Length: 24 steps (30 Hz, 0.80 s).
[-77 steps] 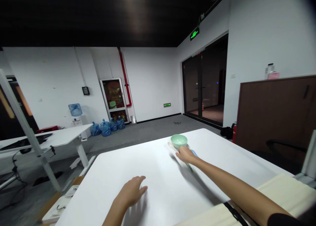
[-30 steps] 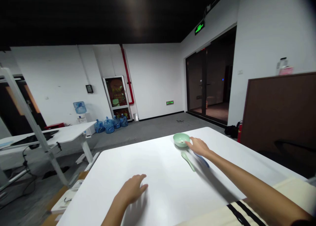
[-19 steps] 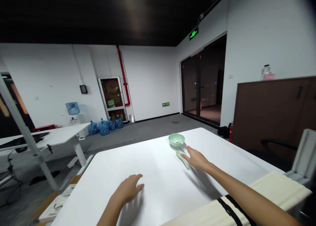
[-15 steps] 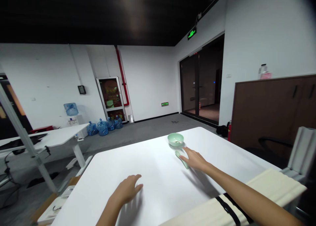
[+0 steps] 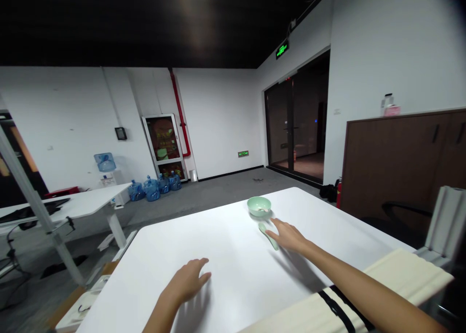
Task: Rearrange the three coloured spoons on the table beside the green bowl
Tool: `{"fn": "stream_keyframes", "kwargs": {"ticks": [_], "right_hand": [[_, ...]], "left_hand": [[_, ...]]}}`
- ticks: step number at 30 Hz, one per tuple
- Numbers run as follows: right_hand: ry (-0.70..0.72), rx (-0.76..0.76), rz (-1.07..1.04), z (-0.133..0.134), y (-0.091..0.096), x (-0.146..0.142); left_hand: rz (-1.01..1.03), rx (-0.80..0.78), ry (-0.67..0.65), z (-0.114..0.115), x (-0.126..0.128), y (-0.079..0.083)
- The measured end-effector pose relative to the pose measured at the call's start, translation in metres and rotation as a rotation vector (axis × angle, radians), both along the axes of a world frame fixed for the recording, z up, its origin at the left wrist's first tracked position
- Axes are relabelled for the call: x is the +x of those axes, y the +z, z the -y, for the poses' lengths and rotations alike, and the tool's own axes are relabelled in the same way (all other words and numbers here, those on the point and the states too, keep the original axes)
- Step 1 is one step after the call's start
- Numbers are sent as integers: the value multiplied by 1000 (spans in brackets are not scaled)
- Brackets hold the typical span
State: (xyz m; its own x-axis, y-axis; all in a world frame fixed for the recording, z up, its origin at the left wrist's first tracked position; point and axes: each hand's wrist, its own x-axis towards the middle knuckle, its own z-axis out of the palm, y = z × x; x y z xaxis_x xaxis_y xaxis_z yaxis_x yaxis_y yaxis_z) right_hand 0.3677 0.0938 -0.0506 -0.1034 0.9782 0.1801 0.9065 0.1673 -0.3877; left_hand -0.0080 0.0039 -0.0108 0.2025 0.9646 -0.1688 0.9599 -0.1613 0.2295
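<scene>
A pale green bowl point(image 5: 258, 206) sits near the far edge of the white table point(image 5: 233, 255), with a small pale object inside it. Just in front of it lies a green spoon point(image 5: 267, 235). My right hand point(image 5: 289, 236) reaches out flat, fingers stretched, resting on or right beside the spoon's handle; the blue object seen before is hidden under it. My left hand point(image 5: 187, 285) lies palm down on the table near me, fingers apart, holding nothing.
A cream cloth with a black stripe point(image 5: 349, 299) lies at the table's near right. A dark chair point(image 5: 404, 216) and brown cabinet point(image 5: 400, 163) stand to the right. A second white desk point(image 5: 69, 204) and water bottles point(image 5: 153, 187) are at left.
My right hand has drawn back from the bowl's rim to the spoon in front of it. The left hand has stayed in place on the table.
</scene>
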Motion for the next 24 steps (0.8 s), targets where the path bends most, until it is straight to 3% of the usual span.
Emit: {"fn": "stream_keyframes", "kwargs": {"ticks": [7,15,19,24], "right_hand": [[-31,26,21,-7,13,0],[-155,9,139,-77,37,-4],[-215,-43,182,-118,34,-10],[-276,-123,121,-153,15,-13]], "left_hand": [[-1,-8,-8,-1,1,-1],[7,-10,-14,-3,2,1],[-1,-4,-2,-2,2,2],[-3,-2,4,-3,3,3]]}}
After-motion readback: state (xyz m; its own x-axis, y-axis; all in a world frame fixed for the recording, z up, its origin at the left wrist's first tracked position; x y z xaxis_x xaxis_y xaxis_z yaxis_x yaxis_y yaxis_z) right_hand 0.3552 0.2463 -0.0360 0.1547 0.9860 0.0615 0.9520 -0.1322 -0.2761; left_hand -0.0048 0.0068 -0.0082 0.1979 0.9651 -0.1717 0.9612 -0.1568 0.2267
